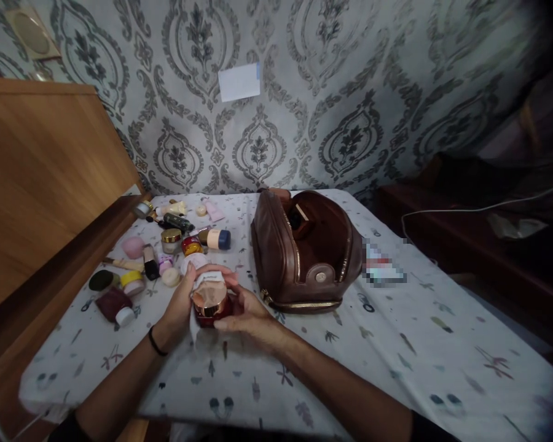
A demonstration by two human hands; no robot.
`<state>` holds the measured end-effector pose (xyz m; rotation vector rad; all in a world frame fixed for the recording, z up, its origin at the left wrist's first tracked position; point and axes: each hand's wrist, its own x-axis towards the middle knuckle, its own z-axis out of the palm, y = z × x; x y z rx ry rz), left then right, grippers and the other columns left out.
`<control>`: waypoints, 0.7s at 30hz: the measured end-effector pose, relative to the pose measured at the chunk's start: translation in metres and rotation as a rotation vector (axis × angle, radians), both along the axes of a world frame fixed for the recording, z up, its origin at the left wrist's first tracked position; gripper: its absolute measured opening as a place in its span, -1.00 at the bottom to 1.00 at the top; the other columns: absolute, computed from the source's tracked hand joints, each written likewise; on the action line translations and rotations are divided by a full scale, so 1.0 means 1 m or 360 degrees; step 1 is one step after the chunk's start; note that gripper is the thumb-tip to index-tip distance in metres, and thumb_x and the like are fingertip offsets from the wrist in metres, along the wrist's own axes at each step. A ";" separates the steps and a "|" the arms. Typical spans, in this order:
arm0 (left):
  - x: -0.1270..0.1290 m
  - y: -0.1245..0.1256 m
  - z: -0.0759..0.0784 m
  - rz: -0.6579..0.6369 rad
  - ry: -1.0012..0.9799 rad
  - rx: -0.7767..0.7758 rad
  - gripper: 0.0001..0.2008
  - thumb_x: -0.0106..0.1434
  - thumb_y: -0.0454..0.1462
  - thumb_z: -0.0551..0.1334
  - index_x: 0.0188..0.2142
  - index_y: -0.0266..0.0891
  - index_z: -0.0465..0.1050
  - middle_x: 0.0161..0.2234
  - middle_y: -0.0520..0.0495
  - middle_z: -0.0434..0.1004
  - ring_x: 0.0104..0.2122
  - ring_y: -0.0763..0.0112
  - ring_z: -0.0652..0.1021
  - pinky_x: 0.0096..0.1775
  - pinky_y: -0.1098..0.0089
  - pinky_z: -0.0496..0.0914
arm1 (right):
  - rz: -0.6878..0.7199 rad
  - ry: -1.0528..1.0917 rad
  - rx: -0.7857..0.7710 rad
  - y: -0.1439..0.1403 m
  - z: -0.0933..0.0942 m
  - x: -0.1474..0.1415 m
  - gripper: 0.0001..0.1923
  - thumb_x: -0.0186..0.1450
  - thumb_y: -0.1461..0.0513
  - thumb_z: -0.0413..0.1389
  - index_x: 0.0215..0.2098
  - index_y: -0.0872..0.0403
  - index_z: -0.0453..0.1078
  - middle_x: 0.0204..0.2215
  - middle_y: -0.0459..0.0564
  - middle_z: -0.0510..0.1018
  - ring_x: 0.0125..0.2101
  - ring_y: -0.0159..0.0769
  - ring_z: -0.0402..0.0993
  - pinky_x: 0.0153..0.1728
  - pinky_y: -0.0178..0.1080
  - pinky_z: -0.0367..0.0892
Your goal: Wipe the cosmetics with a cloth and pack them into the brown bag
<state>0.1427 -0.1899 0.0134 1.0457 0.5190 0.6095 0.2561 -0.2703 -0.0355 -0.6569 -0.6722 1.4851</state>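
Both my hands are around a dark red cosmetic jar (211,299) with a shiny copper-coloured lid, just above the table. A thin white wipe (194,328) is in my left hand (179,310), pressed against the jar's left side and hanging below it. My right hand (247,314) grips the jar from the right, its thumb across the front. Something pink and white shows behind the lid; I cannot tell what it is. To the right stands a brown leather toiletry bag (276,258), unzipped, with a small dark item (297,218) inside.
Several cosmetics lie on the left, among them a gold-lidded jar (171,240), a blue-capped bottle (219,239), a pink sponge (133,247) and a dark red bottle (113,305). A blurred packet (383,267) lies right of the bag. A wooden panel (50,141) borders the patterned tablecloth (350,362).
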 end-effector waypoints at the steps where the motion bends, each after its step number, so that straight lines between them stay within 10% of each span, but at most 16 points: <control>1: 0.002 0.000 -0.001 0.0016 -0.0041 -0.0036 -0.39 0.20 0.21 0.17 -0.20 -0.31 0.56 -0.36 -0.17 0.66 -0.26 0.14 0.65 -0.23 0.29 0.53 | -0.0036 0.0007 -0.0008 0.001 -0.001 0.000 -0.15 -0.21 0.27 0.50 0.04 0.03 0.34 -0.13 -0.02 0.59 -0.13 -0.20 0.55 -0.06 -0.16 0.41; 8: 0.009 0.005 -0.019 0.0066 -0.0048 -0.0238 -0.37 0.23 0.18 0.16 -0.01 -0.29 0.49 -0.29 -0.16 0.67 -0.26 0.13 0.66 -0.18 0.24 0.52 | -0.0250 0.0103 -0.0038 0.000 0.002 -0.001 0.33 -0.22 0.30 0.49 0.37 -0.17 -0.13 -0.11 -0.05 0.57 -0.18 -0.24 0.56 -0.21 -0.24 0.47; 17: 0.011 0.006 -0.035 0.0401 0.0258 0.0484 -0.35 0.28 0.23 0.00 0.03 -0.20 0.41 0.02 -0.13 0.56 0.08 0.17 0.49 0.13 0.24 0.33 | -0.0540 -0.0051 0.0000 0.004 -0.001 0.000 -0.14 -0.14 0.30 0.45 0.13 -0.13 0.39 0.04 -0.06 0.51 -0.02 -0.20 0.47 -0.15 -0.25 0.49; 21: 0.004 0.009 -0.036 0.0206 0.0357 0.0746 -0.40 0.30 0.17 0.07 0.09 -0.22 0.33 0.14 -0.19 0.44 0.17 0.13 0.40 0.20 0.21 0.24 | -0.0605 -0.0094 -0.0039 0.005 -0.002 0.004 -0.24 -0.09 0.27 0.44 0.08 -0.08 0.41 0.01 -0.08 0.54 -0.09 -0.23 0.51 -0.17 -0.25 0.50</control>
